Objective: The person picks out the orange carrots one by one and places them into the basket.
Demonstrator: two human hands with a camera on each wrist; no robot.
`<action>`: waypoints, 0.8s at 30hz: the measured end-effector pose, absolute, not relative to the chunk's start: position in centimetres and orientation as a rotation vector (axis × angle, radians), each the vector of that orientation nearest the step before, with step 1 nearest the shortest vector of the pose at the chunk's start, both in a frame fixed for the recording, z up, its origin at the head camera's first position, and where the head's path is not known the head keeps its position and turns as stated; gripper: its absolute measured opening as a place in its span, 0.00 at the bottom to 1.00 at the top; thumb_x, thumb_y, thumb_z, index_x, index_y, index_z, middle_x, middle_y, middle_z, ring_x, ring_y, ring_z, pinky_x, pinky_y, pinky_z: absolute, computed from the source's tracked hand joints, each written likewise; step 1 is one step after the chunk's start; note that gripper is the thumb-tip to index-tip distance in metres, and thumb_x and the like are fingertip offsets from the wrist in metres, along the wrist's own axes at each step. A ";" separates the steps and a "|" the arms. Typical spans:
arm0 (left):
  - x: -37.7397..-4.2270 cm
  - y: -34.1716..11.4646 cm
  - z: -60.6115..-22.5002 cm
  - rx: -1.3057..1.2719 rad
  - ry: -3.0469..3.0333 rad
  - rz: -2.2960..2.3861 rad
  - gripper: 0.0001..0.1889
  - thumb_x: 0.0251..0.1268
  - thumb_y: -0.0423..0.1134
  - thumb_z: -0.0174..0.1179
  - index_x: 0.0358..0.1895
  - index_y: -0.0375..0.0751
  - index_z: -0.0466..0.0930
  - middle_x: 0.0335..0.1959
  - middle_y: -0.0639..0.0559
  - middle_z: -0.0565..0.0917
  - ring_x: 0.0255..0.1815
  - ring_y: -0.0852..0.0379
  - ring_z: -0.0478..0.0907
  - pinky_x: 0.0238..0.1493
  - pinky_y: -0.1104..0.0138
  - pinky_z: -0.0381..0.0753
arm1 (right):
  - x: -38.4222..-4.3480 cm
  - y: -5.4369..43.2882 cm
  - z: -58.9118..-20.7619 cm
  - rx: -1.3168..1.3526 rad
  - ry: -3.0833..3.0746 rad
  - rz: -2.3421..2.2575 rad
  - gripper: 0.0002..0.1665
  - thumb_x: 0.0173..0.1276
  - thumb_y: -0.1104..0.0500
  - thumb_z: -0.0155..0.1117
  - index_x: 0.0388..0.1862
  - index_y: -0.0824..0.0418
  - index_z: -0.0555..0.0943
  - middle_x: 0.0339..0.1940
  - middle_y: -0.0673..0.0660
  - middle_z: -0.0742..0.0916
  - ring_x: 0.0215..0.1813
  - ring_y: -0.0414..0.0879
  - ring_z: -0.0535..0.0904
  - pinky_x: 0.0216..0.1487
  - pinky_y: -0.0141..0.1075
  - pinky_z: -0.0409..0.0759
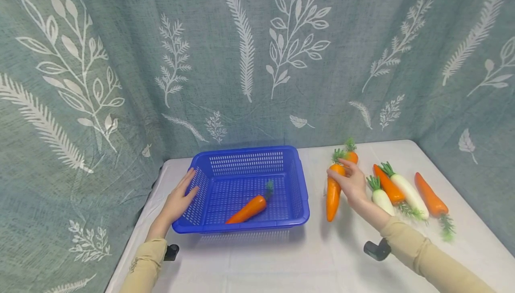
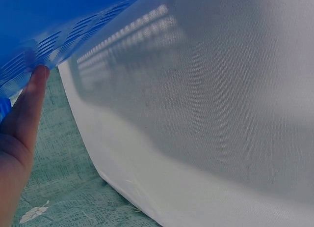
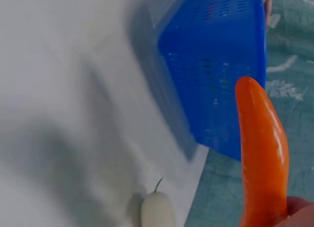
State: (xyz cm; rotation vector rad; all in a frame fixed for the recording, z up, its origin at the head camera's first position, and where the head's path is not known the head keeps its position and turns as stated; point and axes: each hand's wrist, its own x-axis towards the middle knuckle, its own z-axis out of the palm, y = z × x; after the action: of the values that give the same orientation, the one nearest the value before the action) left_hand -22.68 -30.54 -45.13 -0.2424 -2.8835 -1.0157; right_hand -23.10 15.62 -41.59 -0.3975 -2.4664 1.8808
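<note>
My right hand [image 1: 351,181] pinches an orange toy carrot [image 1: 333,197] near its green leafy top, the tip hanging down toward me above the table. In the right wrist view this carrot [image 3: 263,153] points up in front of the basket's side. My left hand [image 1: 179,201] rests with fairly straight fingers against the left side of a blue plastic basket [image 1: 249,229]. One left finger [image 2: 37,94] touches its slotted wall from outside in the left wrist view. Inside the basket lies another carrot [image 1: 248,209].
Behind the right hand is a carrot [image 1: 352,157], partly hidden. Farther right on the white table [image 1: 297,261] lie a short white radish [image 1: 382,200], a long white radish [image 1: 410,194] and carrots [image 1: 430,197]. A pale radish-like thing [image 3: 158,212] shows below the held carrot. A curtain [image 1: 257,119] hangs behind.
</note>
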 end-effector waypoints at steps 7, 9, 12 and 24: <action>-22.8 -30.6 -45.1 -0.242 -2.890 -1.024 0.29 0.74 0.39 0.44 0.74 0.33 0.50 0.76 0.36 0.50 0.74 0.33 0.49 0.72 0.41 0.51 | -23.2 14.5 -41.2 -0.397 -2.432 1.910 0.35 0.65 0.58 0.62 0.69 0.62 0.65 0.65 0.69 0.71 0.62 0.58 0.69 0.53 0.37 0.76; -22.8 -30.6 -45.2 -0.241 -2.894 -1.015 0.30 0.74 0.40 0.44 0.74 0.33 0.50 0.76 0.36 0.50 0.74 0.33 0.49 0.72 0.41 0.52 | -23.2 14.1 -41.1 -0.395 -2.421 1.922 0.35 0.65 0.58 0.62 0.69 0.62 0.65 0.63 0.69 0.72 0.59 0.57 0.71 0.46 0.29 0.75; -22.8 -30.6 -45.1 -0.245 -2.894 -1.013 0.30 0.74 0.40 0.44 0.73 0.32 0.50 0.76 0.36 0.50 0.74 0.33 0.49 0.72 0.41 0.52 | -23.3 13.5 -40.8 -0.386 -2.380 1.954 0.34 0.64 0.59 0.63 0.68 0.63 0.66 0.61 0.69 0.74 0.55 0.55 0.74 0.39 0.22 0.73; -22.7 -30.5 -45.0 -0.232 -2.905 -1.012 0.29 0.74 0.39 0.44 0.73 0.32 0.50 0.76 0.36 0.50 0.74 0.33 0.49 0.71 0.40 0.51 | -23.6 11.2 -39.8 -0.358 -2.319 2.007 0.33 0.63 0.60 0.64 0.67 0.62 0.67 0.60 0.68 0.76 0.58 0.58 0.75 0.59 0.44 0.77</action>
State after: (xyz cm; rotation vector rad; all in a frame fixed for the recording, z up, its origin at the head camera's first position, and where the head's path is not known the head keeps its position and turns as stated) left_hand -22.66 -30.51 -45.01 -0.2320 -2.9054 -1.0116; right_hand -23.60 11.17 -39.77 -0.3584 -2.3192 2.0074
